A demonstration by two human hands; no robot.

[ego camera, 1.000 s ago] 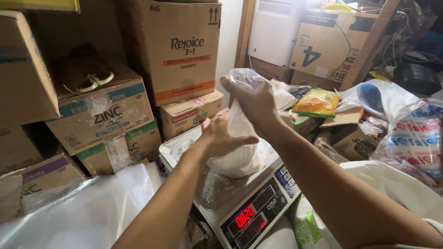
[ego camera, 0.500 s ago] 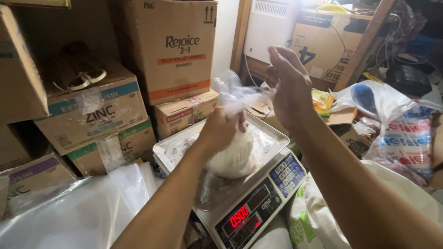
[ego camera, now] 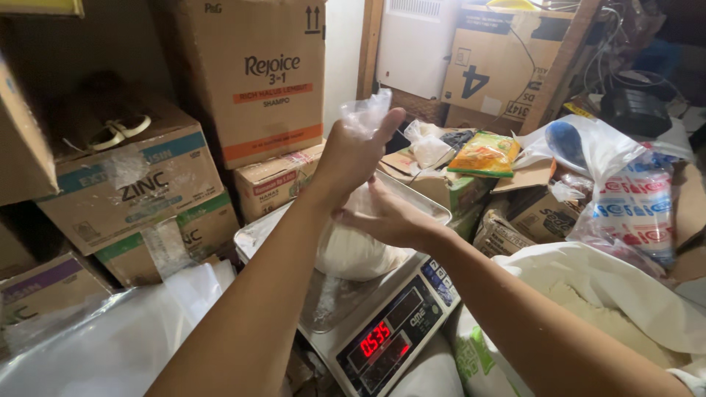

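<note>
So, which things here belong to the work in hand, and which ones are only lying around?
In use:
- left hand, gripping the bag's twisted top
- right hand, on the bag's neck
- clear plastic bag of white powder
- digital scale under it

Lying about:
- cardboard boxes
- yellow snack packet
- open white sack

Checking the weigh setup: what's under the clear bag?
The clear bag of white powder sits on the steel pan of a digital scale. The left hand pinches its twisted neck, the right hand is against its top. The pan surface beneath the bag is hidden.
</note>
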